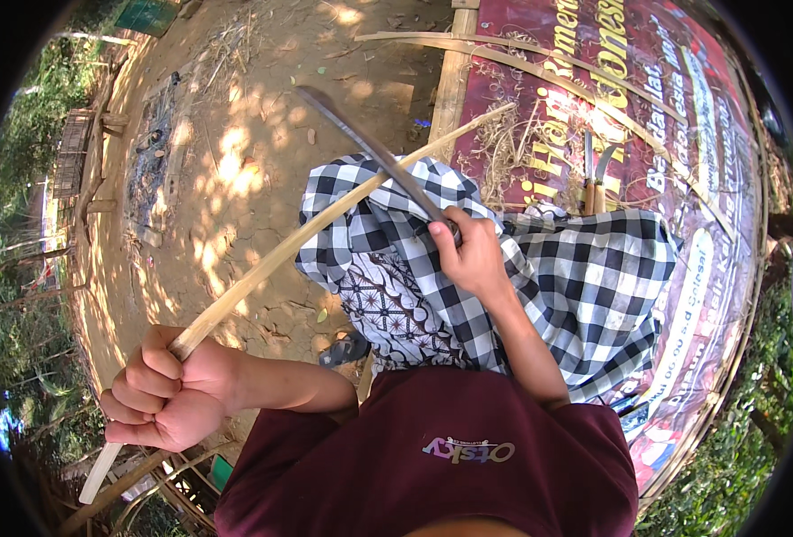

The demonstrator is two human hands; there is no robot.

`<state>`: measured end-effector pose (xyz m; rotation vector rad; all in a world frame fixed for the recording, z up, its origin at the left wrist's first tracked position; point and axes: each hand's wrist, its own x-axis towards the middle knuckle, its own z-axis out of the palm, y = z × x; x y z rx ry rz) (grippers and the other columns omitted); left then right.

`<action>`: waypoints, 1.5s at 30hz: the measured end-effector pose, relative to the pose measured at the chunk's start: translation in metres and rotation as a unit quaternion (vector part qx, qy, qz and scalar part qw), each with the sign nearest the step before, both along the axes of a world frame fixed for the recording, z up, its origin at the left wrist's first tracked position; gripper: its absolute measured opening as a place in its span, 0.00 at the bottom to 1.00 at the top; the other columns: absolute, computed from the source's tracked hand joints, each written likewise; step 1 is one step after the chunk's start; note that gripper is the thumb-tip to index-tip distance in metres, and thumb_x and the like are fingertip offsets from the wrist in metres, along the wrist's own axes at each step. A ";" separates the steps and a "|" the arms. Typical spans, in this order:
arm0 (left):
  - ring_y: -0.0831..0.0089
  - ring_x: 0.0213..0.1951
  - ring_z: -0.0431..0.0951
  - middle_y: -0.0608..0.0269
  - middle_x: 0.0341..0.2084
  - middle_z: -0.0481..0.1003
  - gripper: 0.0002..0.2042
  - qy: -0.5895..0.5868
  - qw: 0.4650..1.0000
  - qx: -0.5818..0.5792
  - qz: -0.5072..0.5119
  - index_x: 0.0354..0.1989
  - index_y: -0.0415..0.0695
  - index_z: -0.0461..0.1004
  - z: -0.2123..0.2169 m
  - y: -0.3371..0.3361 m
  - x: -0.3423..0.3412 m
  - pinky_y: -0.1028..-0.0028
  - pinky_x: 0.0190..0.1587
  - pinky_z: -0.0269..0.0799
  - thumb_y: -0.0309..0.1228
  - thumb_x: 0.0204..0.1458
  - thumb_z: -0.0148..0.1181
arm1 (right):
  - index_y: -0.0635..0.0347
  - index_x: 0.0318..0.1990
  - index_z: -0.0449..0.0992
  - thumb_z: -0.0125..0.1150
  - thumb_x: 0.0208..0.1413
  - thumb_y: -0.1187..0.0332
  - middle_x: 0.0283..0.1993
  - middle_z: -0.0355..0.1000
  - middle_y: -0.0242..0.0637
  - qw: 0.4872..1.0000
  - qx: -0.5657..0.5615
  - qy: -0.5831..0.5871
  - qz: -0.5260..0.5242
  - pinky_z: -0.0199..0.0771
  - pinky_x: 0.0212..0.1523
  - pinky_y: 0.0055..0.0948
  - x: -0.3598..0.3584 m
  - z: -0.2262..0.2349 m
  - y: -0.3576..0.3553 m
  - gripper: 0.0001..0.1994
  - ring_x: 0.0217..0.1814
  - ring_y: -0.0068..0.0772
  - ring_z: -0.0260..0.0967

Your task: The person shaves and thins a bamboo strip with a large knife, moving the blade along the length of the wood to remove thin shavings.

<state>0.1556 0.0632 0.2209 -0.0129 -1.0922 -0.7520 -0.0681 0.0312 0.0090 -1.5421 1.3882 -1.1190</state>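
Note:
My left hand (168,391), at the lower left, is wrapped round a long pale bamboo strip (276,260). The strip's short end sticks out below the fist, and its long end slants up and right across my lap to the banner's edge. In my right hand (474,257) is the handle of a long dark-bladed knife (343,128), thumb along its near end. The blade points up and left and crosses the strip above my knee; most of the handle is hidden by my fingers. A black-and-white checked cloth (584,277) covers my lap.
A dark red printed banner (504,76) covers the platform on the right. On it lie curled bamboo shavings (504,166), long bent strips (584,85) and two knives with wooden handles (600,192). Sunlit bare earth (235,179) stretches to the left, with a wooden rail (99,170) beyond.

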 end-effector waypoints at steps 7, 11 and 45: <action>0.83 0.15 0.40 0.77 0.11 0.44 0.22 0.002 1.000 0.001 0.015 0.16 0.53 0.50 -0.007 0.000 0.007 0.79 0.20 0.38 0.41 0.66 0.39 | 0.74 0.28 0.76 0.50 0.63 0.52 0.16 0.68 0.58 0.987 0.104 0.075 -0.095 0.68 0.26 0.44 -0.026 -0.037 -0.039 0.27 0.22 0.58 0.72; 0.82 0.15 0.41 0.76 0.12 0.45 0.22 0.006 1.000 -0.006 0.010 0.16 0.53 0.50 -0.005 -0.003 0.006 0.78 0.20 0.39 0.41 0.66 0.39 | 0.71 0.29 0.74 0.52 0.63 0.55 0.14 0.63 0.51 0.997 0.072 0.012 -0.034 0.64 0.22 0.39 -0.013 -0.002 -0.022 0.23 0.14 0.43 0.64; 0.81 0.15 0.43 0.75 0.12 0.46 0.22 -0.023 0.999 -0.010 0.040 0.17 0.52 0.50 -0.010 0.006 0.014 0.79 0.19 0.43 0.42 0.67 0.35 | 0.71 0.31 0.79 0.46 0.61 0.43 0.20 0.71 0.58 0.987 0.125 0.093 -0.043 0.73 0.36 0.49 -0.049 -0.036 -0.051 0.32 0.29 0.61 0.73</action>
